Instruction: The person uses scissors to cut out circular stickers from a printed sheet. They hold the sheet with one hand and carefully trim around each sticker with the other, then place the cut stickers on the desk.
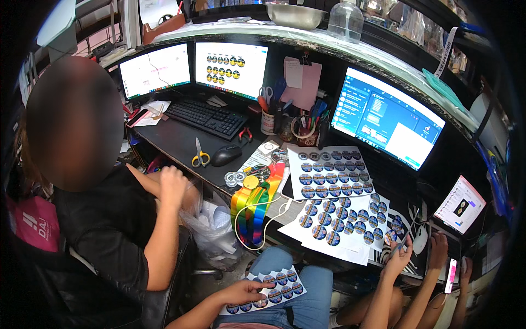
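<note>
A white sheet of round printed stickers point(286, 291) lies across my jeans-clad thighs. My left hand point(243, 291) holds it there from above, index finger and thumb over the stickers. Out to the right, my right hand point(397, 256) is closed around what look like metal scissors point(407, 233), blades pointing up and away. The fingers hide most of their handles. A loose round sticker point(390, 237) is just behind that hand. On the desk before me lie more sticker sheets point(333, 169), overlapping, some with cut edges.
A co-worker point(119, 230) sits at left; another person's hand point(438, 246) is by a laptop point(460, 204) at right. Rainbow ribbons point(254, 211) with a gold medal point(251, 181) hang over the desk edge, beside a white cable. Yellow-handled scissors point(200, 155) lie near a mouse point(227, 155).
</note>
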`<control>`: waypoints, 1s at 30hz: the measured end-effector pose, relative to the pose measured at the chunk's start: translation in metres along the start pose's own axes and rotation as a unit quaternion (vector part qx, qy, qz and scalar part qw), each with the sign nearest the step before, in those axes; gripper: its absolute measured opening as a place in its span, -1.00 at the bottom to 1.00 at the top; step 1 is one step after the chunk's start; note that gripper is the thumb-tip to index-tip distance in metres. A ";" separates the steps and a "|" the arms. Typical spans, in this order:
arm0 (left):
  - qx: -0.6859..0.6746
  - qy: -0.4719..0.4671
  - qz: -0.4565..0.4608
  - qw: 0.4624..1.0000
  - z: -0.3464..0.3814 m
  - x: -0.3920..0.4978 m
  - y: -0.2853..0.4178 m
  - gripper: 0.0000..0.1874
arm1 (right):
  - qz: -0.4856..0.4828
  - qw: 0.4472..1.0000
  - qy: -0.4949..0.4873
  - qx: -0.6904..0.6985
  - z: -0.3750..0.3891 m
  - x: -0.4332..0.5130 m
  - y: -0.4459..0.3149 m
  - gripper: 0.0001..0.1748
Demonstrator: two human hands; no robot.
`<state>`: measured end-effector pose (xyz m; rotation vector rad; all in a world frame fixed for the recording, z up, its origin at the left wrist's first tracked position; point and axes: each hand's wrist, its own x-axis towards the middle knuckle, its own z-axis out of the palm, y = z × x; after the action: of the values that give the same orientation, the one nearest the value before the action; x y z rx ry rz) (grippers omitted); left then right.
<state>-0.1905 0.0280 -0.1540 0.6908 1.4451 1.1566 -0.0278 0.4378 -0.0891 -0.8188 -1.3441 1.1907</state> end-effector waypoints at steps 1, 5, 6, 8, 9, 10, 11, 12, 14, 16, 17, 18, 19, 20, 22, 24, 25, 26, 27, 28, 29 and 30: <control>0.002 -0.005 -0.005 1.000 0.000 -0.001 0.010 -0.51 | 0.006 1.000 -0.005 -0.005 -0.002 0.000 -0.001 -0.45; 0.065 0.020 0.046 0.997 -0.004 0.009 0.002 -0.52 | -0.018 0.998 0.012 0.065 -0.004 0.004 0.014 -0.43; 0.046 0.015 0.008 0.999 0.001 0.009 0.022 -0.52 | 0.017 0.999 0.014 0.025 -0.008 0.005 0.006 -0.42; 0.085 0.031 -0.020 0.996 0.009 0.012 0.031 -0.55 | 0.000 1.000 0.020 -0.006 -0.013 0.014 0.013 -0.41; 0.077 0.039 -0.019 0.996 0.012 0.010 0.041 -0.59 | -0.014 0.999 0.031 0.016 -0.012 0.018 0.012 -0.41; 0.076 0.029 -0.028 0.996 0.011 0.011 0.042 -0.60 | -0.026 0.999 0.038 0.010 -0.011 0.021 0.004 -0.42; 0.078 0.024 -0.038 0.996 0.010 0.013 0.041 -0.61 | -0.042 0.998 0.047 0.009 -0.012 0.023 -0.002 -0.43; 0.079 0.015 -0.040 0.996 0.010 0.015 0.042 -0.62 | -0.057 0.996 0.061 -0.004 -0.014 0.027 -0.008 -0.44; 0.078 0.012 -0.046 0.996 0.011 0.020 0.043 -0.62 | -0.075 0.994 0.077 -0.015 -0.016 0.034 -0.017 -0.45; 0.069 -0.003 -0.054 0.996 0.017 0.024 0.054 -0.63 | -0.107 0.989 0.101 -0.016 -0.013 0.045 -0.022 -0.47; 0.064 -0.008 -0.058 0.996 0.019 0.026 0.058 -0.63 | -0.114 0.986 0.108 -0.052 -0.016 0.053 -0.016 -0.47; 0.055 -0.016 -0.040 0.998 0.019 0.028 0.055 -0.63 | -0.099 0.988 0.101 -0.057 -0.016 0.061 -0.011 -0.47; 0.048 -0.025 -0.021 0.998 0.019 0.031 0.051 -0.64 | -0.085 0.990 0.098 -0.062 -0.018 0.069 -0.005 -0.46; 0.052 -0.034 -0.013 0.998 0.019 0.032 0.051 -0.64 | -0.091 0.989 0.102 -0.057 -0.017 0.078 0.007 -0.46; 0.067 -0.047 -0.007 0.997 0.021 0.032 0.060 -0.64 | -0.101 0.981 0.096 -0.136 -0.020 0.094 0.032 -0.46; 0.068 -0.046 0.014 0.997 0.024 0.030 0.064 -0.64 | -0.105 0.980 0.096 -0.141 -0.015 0.098 0.048 -0.47; 0.057 -0.038 0.036 0.997 0.026 0.027 0.063 -0.64 | -0.092 0.975 0.099 -0.177 -0.014 0.096 0.045 -0.47; 0.069 -0.035 0.053 0.996 0.027 0.024 0.066 -0.63 | -0.079 0.969 0.103 -0.211 -0.016 0.094 0.042 -0.46; 0.080 -0.031 0.068 0.994 0.031 0.019 0.070 -0.62 | -0.064 0.962 0.102 -0.245 -0.013 0.088 0.032 -0.45; 0.110 -0.029 0.074 0.991 0.032 0.013 0.082 -0.61 | -0.083 0.983 0.076 -0.148 -0.009 0.083 0.030 -0.43; 0.140 -0.025 0.079 0.987 0.034 0.011 0.094 -0.60 | -0.192 0.954 0.063 -0.221 -0.018 0.084 0.029 -0.42; 0.143 -0.041 0.062 0.987 0.033 0.011 0.096 -0.56 | -0.223 0.930 0.065 -0.286 -0.011 0.066 0.004 -0.43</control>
<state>-0.1789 0.0804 -0.0675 1.0290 1.5312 1.0104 -0.0276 0.5039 -0.0755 -0.9065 -1.6806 0.3767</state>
